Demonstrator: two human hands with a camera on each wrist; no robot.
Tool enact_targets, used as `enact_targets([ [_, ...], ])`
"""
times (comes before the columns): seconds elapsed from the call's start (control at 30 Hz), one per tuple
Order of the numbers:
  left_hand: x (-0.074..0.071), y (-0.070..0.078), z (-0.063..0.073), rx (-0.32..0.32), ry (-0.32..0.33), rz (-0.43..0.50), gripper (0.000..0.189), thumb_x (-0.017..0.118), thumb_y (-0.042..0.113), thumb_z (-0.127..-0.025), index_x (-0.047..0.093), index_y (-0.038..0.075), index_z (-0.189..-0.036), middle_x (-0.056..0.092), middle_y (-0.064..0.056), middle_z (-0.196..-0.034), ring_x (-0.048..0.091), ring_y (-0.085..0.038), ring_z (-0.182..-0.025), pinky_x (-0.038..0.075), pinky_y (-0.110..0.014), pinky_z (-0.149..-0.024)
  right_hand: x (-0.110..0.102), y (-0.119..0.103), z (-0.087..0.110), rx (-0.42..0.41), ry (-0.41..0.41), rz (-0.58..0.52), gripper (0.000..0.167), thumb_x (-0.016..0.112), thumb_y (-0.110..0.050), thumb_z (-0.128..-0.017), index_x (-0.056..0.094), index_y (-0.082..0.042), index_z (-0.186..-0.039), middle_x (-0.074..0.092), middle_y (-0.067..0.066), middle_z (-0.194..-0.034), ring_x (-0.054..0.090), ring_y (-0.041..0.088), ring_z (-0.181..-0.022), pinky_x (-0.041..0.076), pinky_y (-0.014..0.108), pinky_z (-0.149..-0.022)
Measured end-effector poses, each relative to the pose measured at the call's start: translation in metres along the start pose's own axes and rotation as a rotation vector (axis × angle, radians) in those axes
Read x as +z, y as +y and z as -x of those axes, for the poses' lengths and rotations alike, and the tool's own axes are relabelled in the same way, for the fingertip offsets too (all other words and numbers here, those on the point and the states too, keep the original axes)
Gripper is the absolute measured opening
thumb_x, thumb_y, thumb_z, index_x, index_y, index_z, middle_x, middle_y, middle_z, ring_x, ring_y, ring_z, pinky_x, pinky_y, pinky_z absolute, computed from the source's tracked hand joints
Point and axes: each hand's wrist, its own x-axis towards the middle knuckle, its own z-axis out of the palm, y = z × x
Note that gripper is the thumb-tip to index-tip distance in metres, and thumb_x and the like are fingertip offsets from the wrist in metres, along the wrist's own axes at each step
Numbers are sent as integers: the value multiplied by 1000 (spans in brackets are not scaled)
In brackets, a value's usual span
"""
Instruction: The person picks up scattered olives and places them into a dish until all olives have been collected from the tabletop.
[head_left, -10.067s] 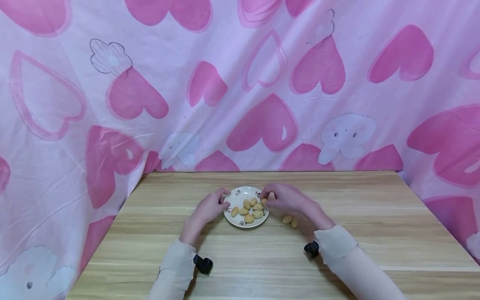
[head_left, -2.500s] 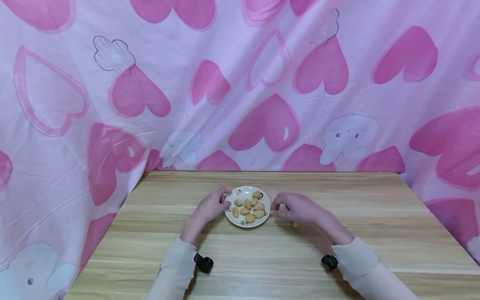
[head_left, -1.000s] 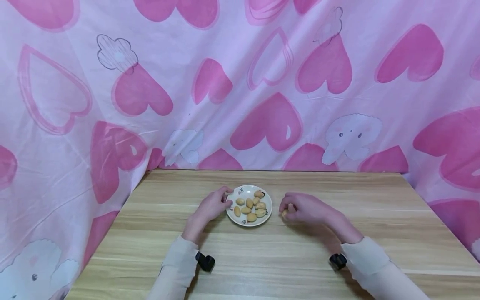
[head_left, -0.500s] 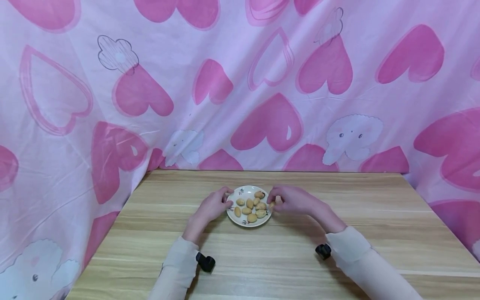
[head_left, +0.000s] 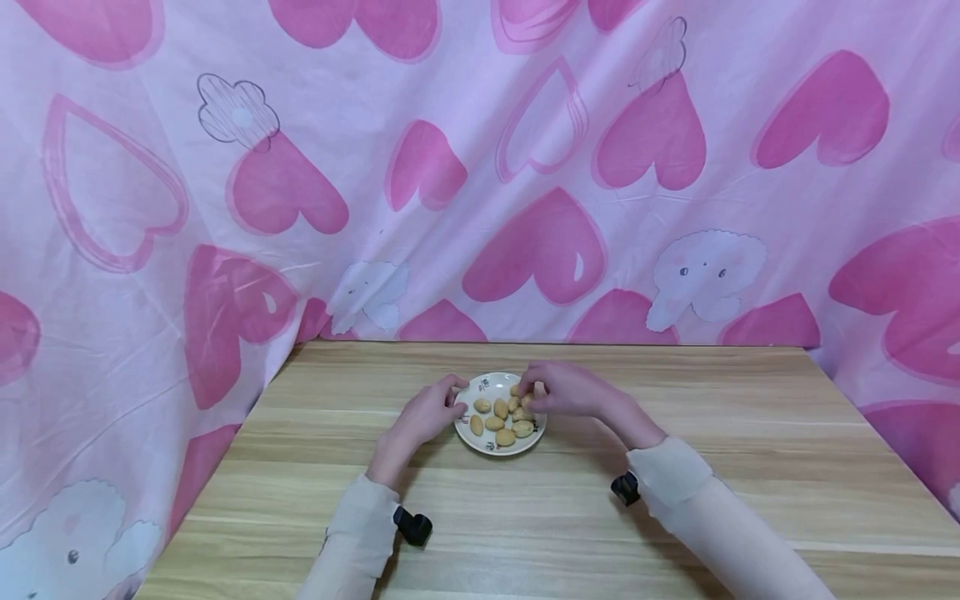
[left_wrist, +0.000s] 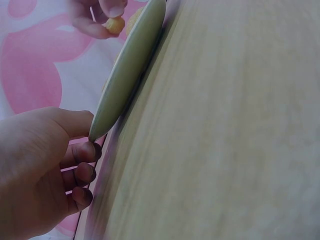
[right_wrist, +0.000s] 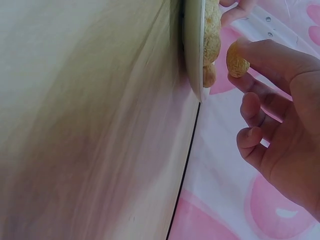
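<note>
A small white plate (head_left: 467, 439) with printed figures round its border stands on the table and bears several tan peanuts (head_left: 506, 437) in their wrinkled shells. My left hand (head_left: 423, 414) pinches the plate's left rim; in the left wrist view the thumb lies on the rim with the index fingertip below it. Over the right side of the plate, my right hand (head_left: 572, 390) pinches one peanut (right_wrist: 237, 60) between thumb and index finger. That peanut is held above the others in the right wrist view, its remaining fingers curled loosely.
The wooden table (head_left: 495, 533) has light grain and runs back to a pink heart-print curtain (head_left: 525, 242), which also hangs along both sides. A black wrist camera (head_left: 412, 527) sits at the left cuff, another camera (head_left: 625, 489) at the right cuff.
My right hand has picked up the last loose peanut from the table at right and brought it left over the plate. More peanuts lie on the plate than before. My left hand stays on the rim.
</note>
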Motion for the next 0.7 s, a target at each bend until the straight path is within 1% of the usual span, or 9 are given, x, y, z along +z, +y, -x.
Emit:
enact_targets([
  [0.13, 0, -1, 0, 3, -2, -3, 36, 66, 21, -94, 60, 13, -129, 56, 1, -78, 49, -13, -66, 40, -28, -60, 0, -3, -8, -3, -9, -6, 19, 69, -18, -87, 74, -15, -105, 66, -1, -104, 61, 22, -91, 49, 30, -76],
  [0.37, -1, 0, -1, 6, 3, 0, 36, 66, 21, -94, 60, 12, -128, 56, 1, -78, 49, -13, -67, 41, -28, -62, 4, -6, -26, -4, -20, 9, 17, 72, -19, -89, 74, -13, -105, 65, -3, -105, 61, 18, -97, 50, 34, -86],
  [0.47, -1, -1, -1, 10, 3, -3, 36, 66, 21, -93, 61, 13, -128, 56, 1, -78, 50, -13, -67, 41, -29, -63, 7, -6, -34, 0, -18, 24, 18, 71, -20, -90, 74, -14, -106, 65, -2, -107, 62, 19, -98, 51, 36, -86],
  [0.6, -1, 0, 0, 9, -1, -2, 36, 66, 21, -94, 61, 13, -128, 57, 1, -79, 50, -13, -68, 41, -30, -64, 11, -8, -43, 31, -10, 21, 19, 71, -20, -90, 74, -14, -108, 64, -2, -107, 62, 20, -98, 51, 36, -86],
  [0.7, -1, 0, 0, 7, -3, -2, 35, 66, 21, -94, 61, 14, -128, 57, 1, -79, 50, -13, -68, 41, -30, -64, 14, -9, -49, 48, -3, 20, 20, 72, -21, -89, 74, -13, -107, 64, -1, -104, 61, 18, -95, 50, 35, -85],
])
